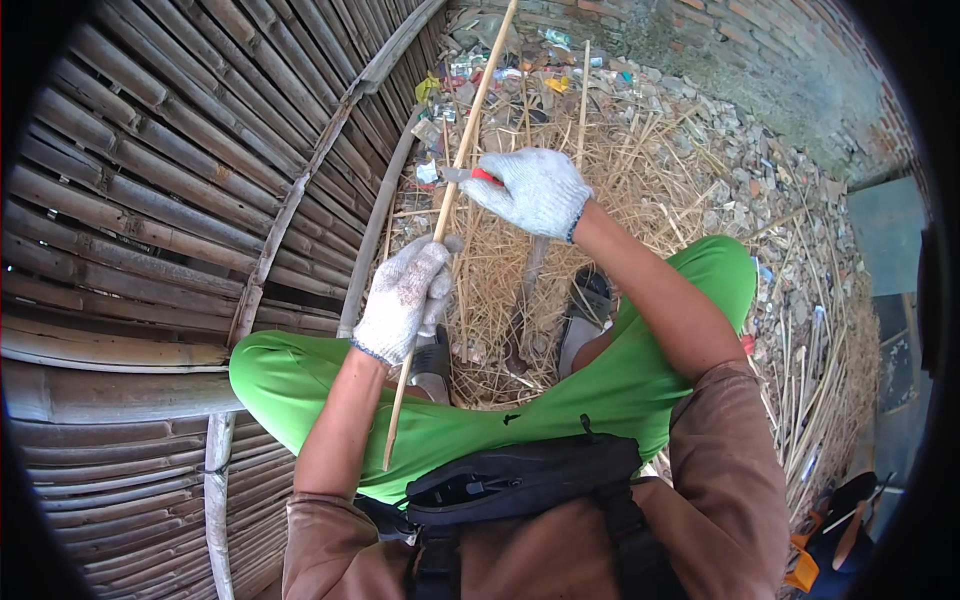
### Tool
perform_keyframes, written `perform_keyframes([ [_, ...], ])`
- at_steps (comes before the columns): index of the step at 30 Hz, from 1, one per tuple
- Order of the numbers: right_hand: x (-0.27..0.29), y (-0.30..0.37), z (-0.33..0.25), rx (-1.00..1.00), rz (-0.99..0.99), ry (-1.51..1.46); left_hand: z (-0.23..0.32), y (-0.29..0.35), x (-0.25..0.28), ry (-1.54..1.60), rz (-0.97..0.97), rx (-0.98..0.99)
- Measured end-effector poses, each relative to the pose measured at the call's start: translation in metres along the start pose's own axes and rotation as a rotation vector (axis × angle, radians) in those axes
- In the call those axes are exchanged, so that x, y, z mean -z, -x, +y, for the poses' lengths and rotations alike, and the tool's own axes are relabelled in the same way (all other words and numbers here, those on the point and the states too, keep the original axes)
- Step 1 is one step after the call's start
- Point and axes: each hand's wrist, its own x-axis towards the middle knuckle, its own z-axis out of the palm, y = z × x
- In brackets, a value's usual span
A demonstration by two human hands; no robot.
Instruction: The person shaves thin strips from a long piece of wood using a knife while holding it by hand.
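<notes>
My left hand (400, 298), in a stained white knit glove, is closed round a long, thin bamboo strip (474, 118). The strip runs from the top of the view down across my lap, tilted. Farther up it, my gloved right hand (532, 188) grips a small knife (487, 177) with a red handle. The knife's short blade lies against the strip, pointing left. Below my right hand, between my feet, a long flat grey blade-like tool with a brown lower end (516, 345) rests in the straw; its kind is hard to tell.
A bamboo slat wall (150, 180) rises close on the left. Straw-like shavings (620, 200) cover the ground, with rubble and litter beyond. A brick wall (760, 80) stands at the back. Thin strips (810, 350) lie on the right, and orange-handled tools (803, 565) at lower right.
</notes>
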Motion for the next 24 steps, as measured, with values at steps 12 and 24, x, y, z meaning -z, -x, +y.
perform_keyframes([
  [12, -0.009, 0.001, 0.01, -0.004, 0.024, 0.003, -0.002, -0.003, -0.005, 0.075, -0.051, 0.045],
  [24, 0.001, 0.006, 0.098, -0.241, 0.311, -0.217, -0.007, -0.001, 0.009, 0.132, 0.019, -0.018],
])
